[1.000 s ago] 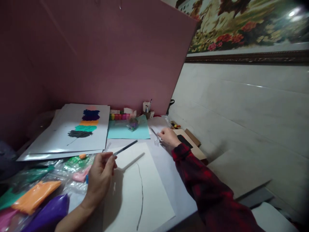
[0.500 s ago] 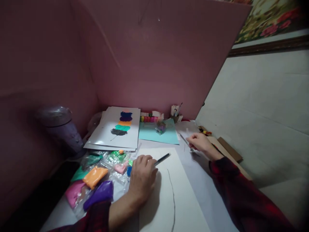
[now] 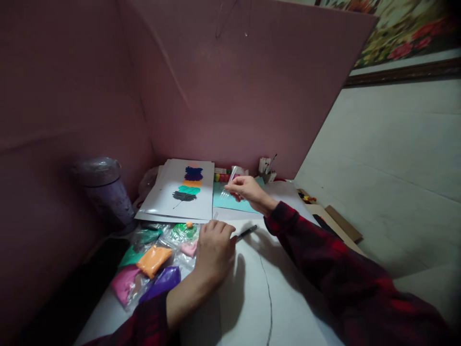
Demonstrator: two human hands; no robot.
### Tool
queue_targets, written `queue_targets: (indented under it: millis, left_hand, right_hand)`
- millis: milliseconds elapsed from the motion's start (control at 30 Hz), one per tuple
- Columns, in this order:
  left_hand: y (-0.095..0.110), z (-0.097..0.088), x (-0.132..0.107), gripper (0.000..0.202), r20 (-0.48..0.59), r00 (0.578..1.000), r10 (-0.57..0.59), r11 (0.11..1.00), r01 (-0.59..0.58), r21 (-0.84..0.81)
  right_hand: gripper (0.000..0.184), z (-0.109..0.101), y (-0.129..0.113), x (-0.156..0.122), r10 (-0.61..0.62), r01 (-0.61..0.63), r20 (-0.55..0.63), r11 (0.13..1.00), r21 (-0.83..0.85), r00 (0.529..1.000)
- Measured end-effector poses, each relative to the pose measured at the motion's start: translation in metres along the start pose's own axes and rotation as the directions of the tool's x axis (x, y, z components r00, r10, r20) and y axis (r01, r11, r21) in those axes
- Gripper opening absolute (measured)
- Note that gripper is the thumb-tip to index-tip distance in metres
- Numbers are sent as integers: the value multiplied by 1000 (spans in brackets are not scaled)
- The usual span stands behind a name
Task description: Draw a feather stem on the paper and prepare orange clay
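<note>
A black pen [image 3: 248,233] juts out to the right from the curled fingers of my left hand [image 3: 215,254], which rests over the left side of a white sheet of paper [image 3: 248,307]. A single wavy dark line [image 3: 270,298] runs down that sheet. My right hand [image 3: 248,190] is closed in a pinch on a clear plastic fork [image 3: 233,174], its tines pointing down and its handle up. The fork is held over a light blue sheet [image 3: 237,204] at the back. Part of the pen is hidden by my left hand.
Bags of coloured clay lie at the left, among them an orange one [image 3: 154,261] and a purple one [image 3: 162,283]. Behind them is a stack of white sheets [image 3: 158,202] with painted colour bands. A lilac tumbler [image 3: 110,199] stands far left, a brush holder [image 3: 267,168] at the back.
My right hand has moved left from the table's right side, bringing the plastic fork over the blue sheet. My left hand still holds the pen in nearly the same place.
</note>
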State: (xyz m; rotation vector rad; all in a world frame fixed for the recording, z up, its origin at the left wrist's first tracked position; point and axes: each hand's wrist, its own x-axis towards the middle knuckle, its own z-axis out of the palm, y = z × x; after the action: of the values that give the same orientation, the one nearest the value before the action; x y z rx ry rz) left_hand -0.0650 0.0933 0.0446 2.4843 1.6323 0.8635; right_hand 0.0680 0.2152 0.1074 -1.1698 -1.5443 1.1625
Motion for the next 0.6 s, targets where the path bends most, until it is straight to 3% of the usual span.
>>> queue_targets:
  millis: [133, 300, 433, 533, 600]
  left_hand:
    - [-14, -1, 7, 13, 46, 999, -18, 992, 13, 124]
    - [-26, 8, 8, 12, 34, 998, -45, 987, 39, 157]
    - [-24, 9, 7, 10, 47, 998, -37, 988, 30, 154]
    - [-21, 9, 7, 11, 56, 998, -30, 987, 21, 159]
    - [-21, 9, 6, 10, 52, 998, -22, 987, 13, 158]
  right_hand:
    - [20, 22, 15, 23, 114, -113, 39, 993, -34, 993]
    - [7, 32, 32, 53, 236, -234, -4, 963, -136, 972]
    - [28, 36, 48, 71, 300, -298, -41, 908, -294, 953]
    - [32, 36, 59, 78, 277, -280, -72, 855, -436, 958]
    - [29, 36, 62, 82, 197, -216, -94, 816, -536, 976]
